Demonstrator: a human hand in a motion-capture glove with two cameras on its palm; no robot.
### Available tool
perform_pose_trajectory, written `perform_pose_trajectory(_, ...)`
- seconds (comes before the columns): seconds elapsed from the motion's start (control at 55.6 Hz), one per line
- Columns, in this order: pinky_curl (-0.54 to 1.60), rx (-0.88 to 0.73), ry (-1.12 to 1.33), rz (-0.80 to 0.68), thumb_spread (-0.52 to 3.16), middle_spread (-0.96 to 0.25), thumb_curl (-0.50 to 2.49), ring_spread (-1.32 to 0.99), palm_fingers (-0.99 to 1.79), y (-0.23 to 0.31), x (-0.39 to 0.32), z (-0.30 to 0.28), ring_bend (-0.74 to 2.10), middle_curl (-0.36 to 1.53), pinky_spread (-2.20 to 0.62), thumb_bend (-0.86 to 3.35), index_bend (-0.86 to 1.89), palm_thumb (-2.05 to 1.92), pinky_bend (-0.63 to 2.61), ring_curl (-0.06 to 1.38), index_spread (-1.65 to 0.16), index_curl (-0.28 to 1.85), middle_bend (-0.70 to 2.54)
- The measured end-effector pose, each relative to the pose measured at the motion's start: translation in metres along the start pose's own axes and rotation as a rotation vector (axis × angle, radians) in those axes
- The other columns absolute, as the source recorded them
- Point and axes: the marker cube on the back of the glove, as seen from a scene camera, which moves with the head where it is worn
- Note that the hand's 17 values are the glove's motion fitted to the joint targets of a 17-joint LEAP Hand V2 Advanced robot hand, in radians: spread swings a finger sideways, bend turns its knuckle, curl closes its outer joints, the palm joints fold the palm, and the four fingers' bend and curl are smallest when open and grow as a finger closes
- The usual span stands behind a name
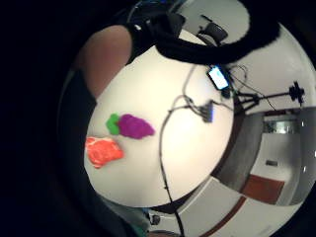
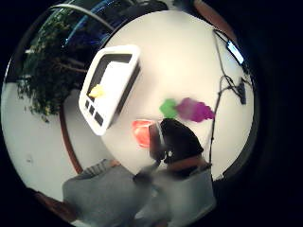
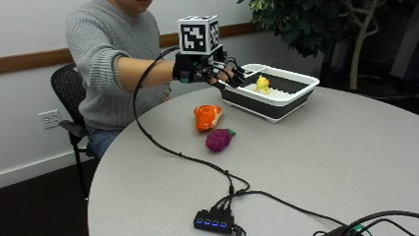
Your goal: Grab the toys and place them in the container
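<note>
While grip (image 3: 219, 73) hangs empty, fingers relaxed | red toy (image 3: 208, 117), purple toy (image 3: 219, 139) near container (image 3: 288, 102)

You wear a grey ribbed sweater (image 3: 104, 44), sleeve pushed up, and a black strapped glove on your right hand (image 3: 209, 71).

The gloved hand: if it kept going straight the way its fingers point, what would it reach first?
Probably the container: the gloved right hand hangs above the table beside its near end, fingers aimed toward the yellow toy inside. Depth is unclear, so it might pass above the rim.
</note>
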Motion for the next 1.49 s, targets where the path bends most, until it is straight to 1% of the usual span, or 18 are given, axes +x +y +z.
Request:
perform_pose_trajectory(0.144, 0.35, -0.057, -0.027, 0.038, 1.38, -0.23, 0.32, -0.24, 0.03, -0.005, 0.024, 0.031, 0.57, 0.42, 0.05, 0.01, 0.16, 0.13, 0.7, 0.31, -0.34, 0.29, 0.25)
perform_pose_trajectory(0.252, 0.35, -0.144, -0.019, 0.082, 1.38, -0.23, 0.33, -0.25, 0.03, -0.012, 0.028, 0.078, 0.57, 0.42, 0.05, 0.0, 0.16, 0.16, 0.7, 0.31, -0.34, 0.29, 0.26)
perform_pose_trajectory(0.36, 0.35, -0.265, 0.047, 0.066, 1.38, -0.24, 0.33, -0.25, 0.03, -0.004, 0.018, 0.138, 0.56, 0.42, 0.05, 0.0, 0.17, 0.19, 0.7, 0.3, -0.35, 0.3, 0.27)
perform_pose_trajectory(0.45, 0.35, -0.336, 0.104, 0.054, 1.37, -0.25, 0.34, -0.26, 0.03, 0.003, 0.013, 0.176, 0.53, 0.43, 0.05, 0.01, 0.18, 0.23, 0.69, 0.3, -0.35, 0.31, 0.29)
perform_pose_trajectory(0.486, 0.35, -0.332, 0.101, 0.064, 1.36, -0.26, 0.34, -0.25, 0.03, 0.004, 0.012, 0.187, 0.52, 0.43, 0.04, 0.01, 0.18, 0.24, 0.68, 0.29, -0.35, 0.31, 0.31)
perform_pose_trajectory(0.54, 0.34, -0.282, 0.058, 0.084, 1.36, -0.27, 0.35, -0.26, 0.04, 0.004, 0.01, 0.196, 0.51, 0.45, 0.04, 0.01, 0.17, 0.27, 0.66, 0.29, -0.36, 0.31, 0.36)
perform_pose_trajectory(0.594, 0.33, -0.244, 0.032, 0.085, 1.36, -0.29, 0.35, -0.28, 0.11, 0.004, 0.011, 0.198, 0.51, 0.46, 0.04, 0.02, 0.17, 0.29, 0.64, 0.28, -0.36, 0.31, 0.42)
perform_pose_trajectory(0.684, 0.32, -0.238, 0.033, 0.084, 1.36, -0.3, 0.35, -0.29, 0.17, 0.002, 0.012, 0.198, 0.5, 0.5, 0.03, 0.01, 0.17, 0.3, 0.6, 0.28, -0.37, 0.32, 0.53)
perform_pose_trajectory(0.773, 0.3, -0.23, 0.034, 0.061, 1.36, -0.31, 0.36, -0.32, 0.28, 0.002, 0.009, 0.19, 0.5, 0.55, 0.03, 0.0, 0.18, 0.32, 0.51, 0.28, -0.38, 0.33, 0.7)
perform_pose_trajectory(0.845, 0.27, -0.179, -0.006, 0.041, 1.37, -0.32, 0.36, -0.37, 0.38, -0.004, 0.008, 0.165, 0.57, 0.58, 0.03, 0.0, 0.21, 0.33, 0.42, 0.29, -0.38, 0.34, 0.79)
perform_pose_trajectory(0.989, 0.26, 0.008, -0.06, 0.069, 1.36, -0.31, 0.4, -0.44, 0.51, -0.035, 0.035, 0.063, 0.69, 0.6, 0.02, 0.02, 0.25, 0.4, 0.33, 0.33, -0.38, 0.38, 0.84)
perform_pose_trajectory(1.097, 0.26, 0.097, -0.012, 0.03, 1.33, -0.31, 0.43, -0.49, 0.58, -0.04, 0.022, -0.001, 0.78, 0.62, 0.01, 0.02, 0.26, 0.45, 0.31, 0.37, -0.38, 0.41, 0.85)
perform_pose_trajectory(1.151, 0.26, 0.117, 0.019, 0.018, 1.31, -0.3, 0.44, -0.51, 0.59, -0.045, 0.019, -0.023, 0.81, 0.63, 0.0, 0.02, 0.25, 0.47, 0.31, 0.39, -0.38, 0.42, 0.86)
perform_pose_trajectory(1.223, 0.27, 0.125, 0.043, 0.003, 1.29, -0.3, 0.46, -0.52, 0.6, -0.052, 0.008, -0.036, 0.84, 0.63, -0.01, 0.02, 0.26, 0.5, 0.31, 0.4, -0.38, 0.44, 0.86)
perform_pose_trajectory(1.295, 0.28, 0.12, 0.01, -0.014, 1.27, -0.3, 0.47, -0.53, 0.59, -0.062, -0.015, -0.04, 0.86, 0.64, -0.01, 0.01, 0.25, 0.5, 0.33, 0.42, -0.38, 0.45, 0.86)
perform_pose_trajectory(1.349, 0.29, 0.111, -0.017, -0.055, 1.25, -0.3, 0.48, -0.54, 0.58, -0.071, -0.038, -0.039, 0.87, 0.64, -0.01, 0.0, 0.25, 0.51, 0.33, 0.42, -0.38, 0.46, 0.86)
perform_pose_trajectory(1.421, 0.29, 0.109, 0.019, -0.145, 1.24, -0.3, 0.49, -0.55, 0.58, -0.09, -0.068, -0.033, 0.87, 0.65, -0.02, -0.01, 0.25, 0.52, 0.34, 0.43, -0.38, 0.48, 0.87)
perform_pose_trajectory(1.493, 0.3, 0.096, -0.014, -0.15, 1.24, -0.3, 0.5, -0.55, 0.57, -0.111, -0.114, -0.027, 0.86, 0.66, -0.02, -0.01, 0.25, 0.52, 0.35, 0.43, -0.38, 0.49, 0.88)
